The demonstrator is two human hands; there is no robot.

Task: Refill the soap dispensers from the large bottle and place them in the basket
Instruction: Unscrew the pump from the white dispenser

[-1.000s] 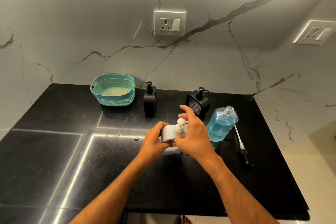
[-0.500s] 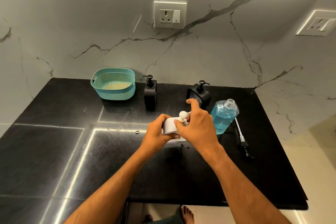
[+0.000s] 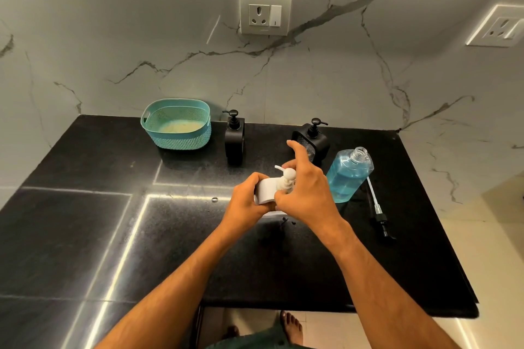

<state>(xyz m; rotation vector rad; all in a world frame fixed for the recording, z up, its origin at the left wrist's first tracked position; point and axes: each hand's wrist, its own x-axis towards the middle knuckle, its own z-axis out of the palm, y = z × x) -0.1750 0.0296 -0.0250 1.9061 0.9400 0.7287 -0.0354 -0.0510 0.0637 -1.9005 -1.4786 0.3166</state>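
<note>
A person's left hand (image 3: 246,201) grips a white soap dispenser (image 3: 266,191) at mid-surface while the right hand (image 3: 304,193) closes its fingers around the pump head (image 3: 287,177), apparently twisting it, though whether on or off cannot be told. The large bottle (image 3: 347,176) of blue soap stands uncapped just right, its pump (image 3: 378,208) lying beside it near the surface's (image 3: 85,221) right edge. Two black dispensers (image 3: 234,137) wait by the empty basket (image 3: 176,124); open room lies to the left.

wall (image 3: 141,37): veined marble | sockets (image 3: 265,13): two | counter (image 3: 85,235): black stone
</note>
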